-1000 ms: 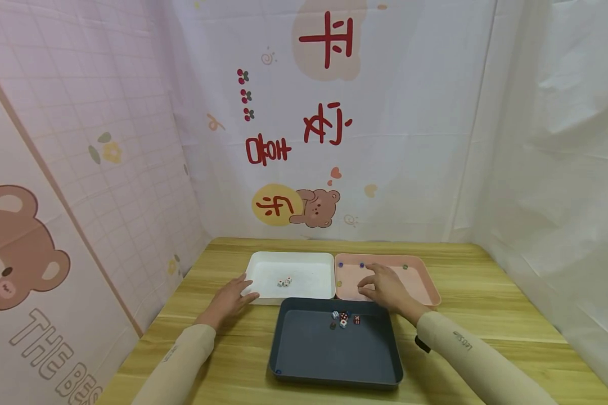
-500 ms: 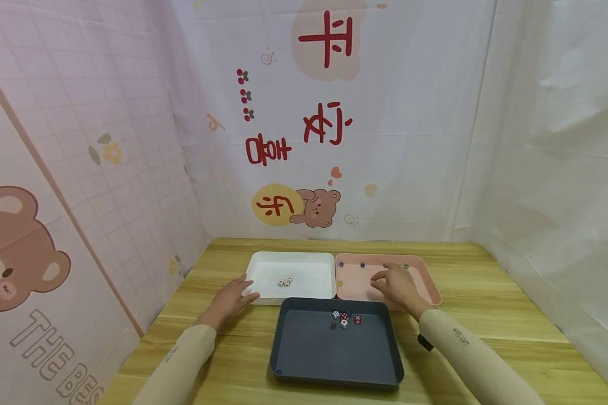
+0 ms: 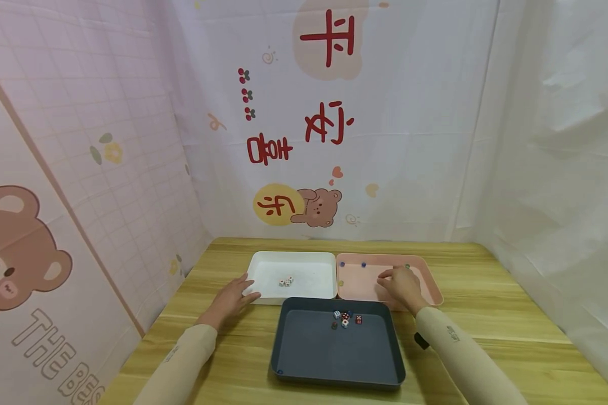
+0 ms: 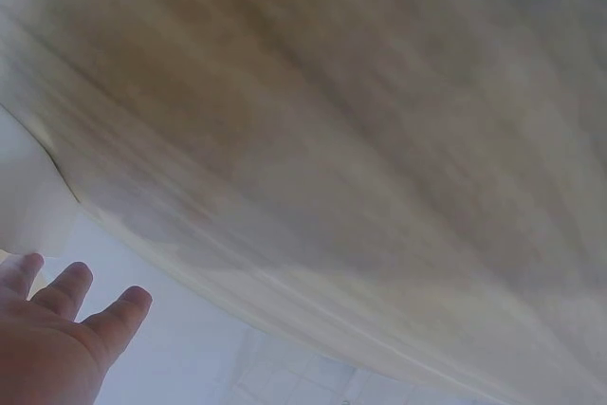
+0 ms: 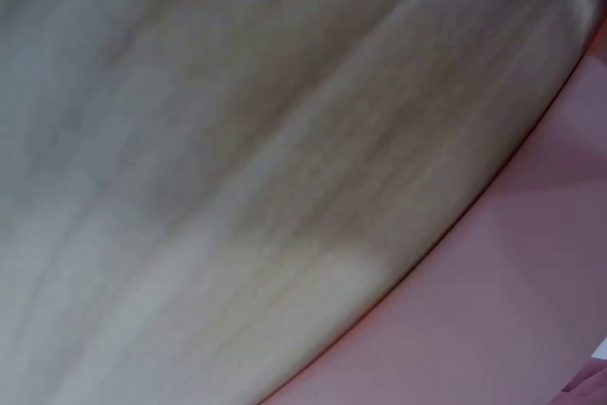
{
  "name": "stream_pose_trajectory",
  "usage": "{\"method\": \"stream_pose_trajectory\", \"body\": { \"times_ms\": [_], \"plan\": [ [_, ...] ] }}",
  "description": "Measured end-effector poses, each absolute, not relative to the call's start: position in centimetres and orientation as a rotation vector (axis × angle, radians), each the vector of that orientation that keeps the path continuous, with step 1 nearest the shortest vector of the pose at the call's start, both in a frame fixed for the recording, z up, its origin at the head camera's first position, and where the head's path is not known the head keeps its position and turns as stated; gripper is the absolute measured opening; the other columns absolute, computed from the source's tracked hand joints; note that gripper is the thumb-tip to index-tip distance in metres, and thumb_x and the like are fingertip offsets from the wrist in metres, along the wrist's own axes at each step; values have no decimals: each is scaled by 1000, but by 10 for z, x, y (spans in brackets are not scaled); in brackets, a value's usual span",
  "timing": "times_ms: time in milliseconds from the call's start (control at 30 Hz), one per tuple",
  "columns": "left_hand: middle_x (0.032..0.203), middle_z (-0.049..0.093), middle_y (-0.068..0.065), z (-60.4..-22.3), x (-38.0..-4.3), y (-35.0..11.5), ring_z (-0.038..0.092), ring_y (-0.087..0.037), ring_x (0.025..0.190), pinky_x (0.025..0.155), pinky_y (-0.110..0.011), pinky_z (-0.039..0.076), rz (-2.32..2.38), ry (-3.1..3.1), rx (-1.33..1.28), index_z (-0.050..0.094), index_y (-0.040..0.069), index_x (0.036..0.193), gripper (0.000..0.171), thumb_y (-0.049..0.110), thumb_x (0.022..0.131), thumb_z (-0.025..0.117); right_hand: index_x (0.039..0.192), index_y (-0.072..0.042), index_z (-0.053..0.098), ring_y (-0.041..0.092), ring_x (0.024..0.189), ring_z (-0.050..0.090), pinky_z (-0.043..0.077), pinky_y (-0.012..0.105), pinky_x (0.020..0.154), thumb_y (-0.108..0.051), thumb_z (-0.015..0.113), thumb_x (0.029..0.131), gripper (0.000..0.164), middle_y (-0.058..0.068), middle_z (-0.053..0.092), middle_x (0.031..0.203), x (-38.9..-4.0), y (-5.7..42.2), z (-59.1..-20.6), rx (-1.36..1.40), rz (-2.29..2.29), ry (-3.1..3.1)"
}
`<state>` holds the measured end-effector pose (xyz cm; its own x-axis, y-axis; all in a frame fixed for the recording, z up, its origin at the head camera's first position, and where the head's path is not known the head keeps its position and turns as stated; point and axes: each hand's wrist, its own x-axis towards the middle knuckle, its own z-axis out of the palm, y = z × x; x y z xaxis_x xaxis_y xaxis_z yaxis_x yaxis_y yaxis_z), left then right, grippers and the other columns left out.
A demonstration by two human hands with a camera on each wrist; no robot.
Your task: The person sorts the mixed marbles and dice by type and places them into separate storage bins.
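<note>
In the head view my right hand (image 3: 402,286) is over the pink tray (image 3: 432,286), its fingers bent and thumb and forefinger brought close together. Whether anything is between those fingertips I cannot tell. Small blue dice (image 3: 364,264), a yellowish die (image 3: 341,283) and a green die (image 3: 407,266) lie in that tray, the green one just beyond the knuckles. My left hand (image 3: 231,298), fingers spread, rests at the left rim of the white tray (image 3: 314,289). Several white dice (image 3: 286,282) sit clustered inside it. The left wrist view shows the left hand's fingers (image 4: 119,320) extended beside the tray.
Nearest me is a dark grey tray (image 3: 334,354), holding red dice (image 3: 358,319), white dice (image 3: 345,324) and a dark brownish die (image 3: 334,325) near its far side. A blue die (image 3: 280,372) lies in its near left corner. Printed cloth (image 3: 410,140) hangs behind the wooden table (image 3: 496,337).
My right hand has moved rightward over the pink tray, away from the blue die at its back, and its fingers have drawn together. The left hand stays at the white tray.
</note>
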<state>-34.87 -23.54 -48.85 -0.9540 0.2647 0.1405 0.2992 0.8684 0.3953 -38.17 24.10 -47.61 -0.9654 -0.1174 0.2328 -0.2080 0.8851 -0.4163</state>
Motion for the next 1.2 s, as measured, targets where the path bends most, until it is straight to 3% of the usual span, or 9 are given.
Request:
{"method": "stream_pose_trajectory", "body": {
  "times_ms": [67,433,700,900,1033,1200],
  "plan": [
    [153,35,-27,-488,-348,-235,34,-48,138,110,-60,29,-647,-2955,-451,54,-3,138,59,40,99,58,103,-10,79,39,98,63,53,45,68,-24,71,92,19,21,67,113,-382,242,-477,245,656,-2852],
    [153,34,-26,-486,-345,-233,33,-48,139,109,-62,29,-661,-2971,-431,54,-2,139,59,41,99,59,108,-9,78,42,104,61,53,53,76,-23,70,92,22,22,67,114,-384,242,-480,252,647,-2854],
    [151,36,-29,-485,-343,-234,34,-51,136,108,-64,28,-711,-2910,-481,54,-5,137,66,49,99,54,113,-7,75,34,87,65,49,38,59,-21,67,94,25,21,70,110,-385,247,-478,273,615,-2851],
    [148,38,-31,-485,-343,-235,37,-52,133,105,-65,31,-694,-2883,-504,55,-6,134,72,56,98,51,115,-7,75,33,88,64,47,37,58,-22,66,95,26,20,70,108,-382,249,-475,263,635,-2868],
    [152,35,-29,-486,-346,-234,34,-50,137,109,-63,29,-679,-2941,-454,54,-5,137,63,45,99,56,114,-7,76,38,102,63,54,45,73,-22,67,95,25,19,70,111,-382,249,-477,272,630,-2871],
    [153,35,-27,-488,-348,-234,34,-47,138,110,-60,30,-655,-2963,-430,54,-3,138,59,41,99,58,111,-6,76,42,113,58,49,56,91,-20,67,95,23,18,71,110,-384,249,-482,307,625,-2852]
  ]
}}
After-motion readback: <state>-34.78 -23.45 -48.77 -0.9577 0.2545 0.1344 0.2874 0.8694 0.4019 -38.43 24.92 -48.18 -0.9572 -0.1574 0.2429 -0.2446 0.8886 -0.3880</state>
